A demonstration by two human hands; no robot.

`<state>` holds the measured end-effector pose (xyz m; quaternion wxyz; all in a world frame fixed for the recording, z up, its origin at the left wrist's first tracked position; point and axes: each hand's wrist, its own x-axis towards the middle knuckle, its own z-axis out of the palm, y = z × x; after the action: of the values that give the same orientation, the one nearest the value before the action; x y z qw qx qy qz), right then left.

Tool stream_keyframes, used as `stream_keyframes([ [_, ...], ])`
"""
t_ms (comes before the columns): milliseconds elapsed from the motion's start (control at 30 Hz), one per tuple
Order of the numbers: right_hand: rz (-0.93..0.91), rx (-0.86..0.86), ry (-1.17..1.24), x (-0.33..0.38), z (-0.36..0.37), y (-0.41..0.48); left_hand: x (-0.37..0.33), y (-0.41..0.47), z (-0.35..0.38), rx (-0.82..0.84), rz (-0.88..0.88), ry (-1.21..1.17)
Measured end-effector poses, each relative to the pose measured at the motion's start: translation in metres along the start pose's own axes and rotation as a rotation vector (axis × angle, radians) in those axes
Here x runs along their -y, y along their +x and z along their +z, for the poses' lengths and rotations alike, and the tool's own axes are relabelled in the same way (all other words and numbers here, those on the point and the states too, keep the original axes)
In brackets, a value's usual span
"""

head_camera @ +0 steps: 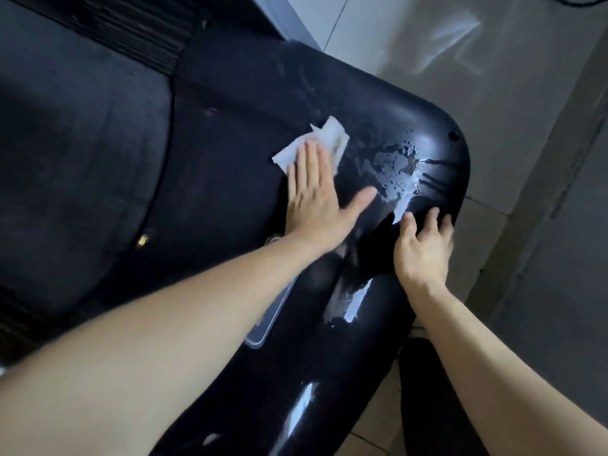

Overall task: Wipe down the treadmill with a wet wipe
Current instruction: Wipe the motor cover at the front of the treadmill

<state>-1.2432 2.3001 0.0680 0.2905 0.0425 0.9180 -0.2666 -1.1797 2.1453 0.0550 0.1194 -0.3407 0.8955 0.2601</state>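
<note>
Wipe (324, 139) lay crumpled and white on the treadmill's glossy black hood (378, 103), approx mid-hood, w/ its upper edges sticking out beyond the fingertips. Left hand (316, 195) lay flat on top of it, fingers straight and close together, thumb spread out to the right, palm side pressing the wipe's lower part to the plastic; nothing was gripped. Right hand (424, 248) rested on the hood nr its right-hand rim, fingers spread and only slightly bent, tips touching the shiny surface, holding nothing. Above the right hand and right of the left one, a wet patch (394, 166) w/ beads and streaks of liquid caught the light; the wipe sat to its left. Small round hole (453, 135) showed nr the hood's rounded corner. Left of the hood ran the dull dark belt (82, 143), and a ribbed strip (131, 31) lay at upper left. Clear plastic piece (263, 327) lay on the hood, partly hidden under the left forearm; couldn't tell what it was. Pale tiled floor (493, 44) filled the right side. Dark shape (434, 390) sat low beside the right forearm, too dim to identify. Whole view was a bit blurred, esp. the left forearm.
</note>
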Motion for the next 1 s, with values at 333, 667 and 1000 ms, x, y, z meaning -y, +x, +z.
stream_keyframes([
  [333, 0.184, 0.015, 0.823, -0.038, -0.055, 0.006, -0.061, -0.023, 0.053, 0.138, 0.815, 0.595],
  [667, 0.501, 0.100, 1.309, -0.045, -0.063, 0.020, -0.057, 0.046, 0.006, -0.031, 0.068, 0.331],
  [1000, 0.654, 0.100, 1.521, -0.090, -0.078, 0.031, -0.125, -0.011, 0.082, 0.334, 0.991, 0.883],
])
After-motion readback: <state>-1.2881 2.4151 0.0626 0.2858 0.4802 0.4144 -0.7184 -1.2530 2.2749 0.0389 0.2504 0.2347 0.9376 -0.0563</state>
